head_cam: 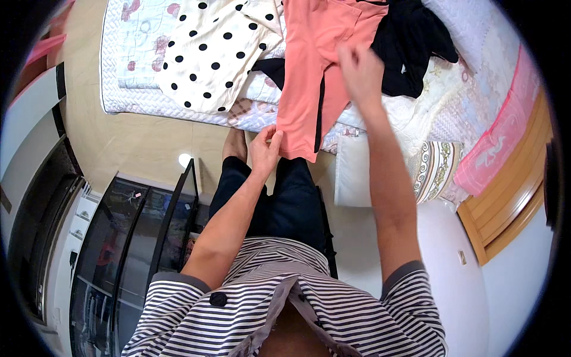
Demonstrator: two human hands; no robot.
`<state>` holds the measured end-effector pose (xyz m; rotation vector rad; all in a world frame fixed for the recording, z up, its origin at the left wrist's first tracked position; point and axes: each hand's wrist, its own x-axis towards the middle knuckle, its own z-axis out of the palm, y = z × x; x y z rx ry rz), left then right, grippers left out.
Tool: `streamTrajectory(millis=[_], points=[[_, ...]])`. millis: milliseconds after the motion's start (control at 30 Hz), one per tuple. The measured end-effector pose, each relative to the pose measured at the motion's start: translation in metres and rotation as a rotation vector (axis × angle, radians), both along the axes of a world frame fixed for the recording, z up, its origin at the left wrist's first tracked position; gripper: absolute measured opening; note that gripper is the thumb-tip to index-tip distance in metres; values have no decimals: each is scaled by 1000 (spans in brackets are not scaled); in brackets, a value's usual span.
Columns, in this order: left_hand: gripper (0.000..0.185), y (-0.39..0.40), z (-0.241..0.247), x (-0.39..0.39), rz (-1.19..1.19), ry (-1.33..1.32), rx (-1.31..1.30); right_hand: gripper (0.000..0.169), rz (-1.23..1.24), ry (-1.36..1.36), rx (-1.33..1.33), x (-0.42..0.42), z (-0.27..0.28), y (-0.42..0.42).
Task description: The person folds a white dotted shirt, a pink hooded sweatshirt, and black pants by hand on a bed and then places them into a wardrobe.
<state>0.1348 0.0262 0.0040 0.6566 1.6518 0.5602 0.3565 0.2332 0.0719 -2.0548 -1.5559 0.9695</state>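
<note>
A pair of coral pants (303,89) with a black side stripe lies over the near edge of the bed, one leg end hanging towards me. My left hand (266,149) pinches the left edge of that leg end between thumb and fingers. Higher up, my right hand (365,78) is over the right side of the pants, its fingers curled and blurred. Whether it grips the fabric cannot be made out. To the left lies a cream cloth garment with black dots (209,58). A black garment (410,44) is bunched on the right.
The bed (111,96) has a quilted white cover and patterned bedding. A white box-like item (352,172) and a patterned cushion (435,172) sit at right, near a wooden headboard (504,214). A dark glass-door cabinet (129,241) stands at lower left, one door ajar.
</note>
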Motion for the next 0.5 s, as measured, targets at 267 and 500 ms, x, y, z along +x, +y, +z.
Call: streamTrajectory(millis=[267,500], points=[[23,33,-14,-14,-157,-70,-48,28,-207,466,-735,-29,-77,-241],[24,47,-5,-26,-202,-114,-121,36,-432,684,-487,-72,-95,-279]])
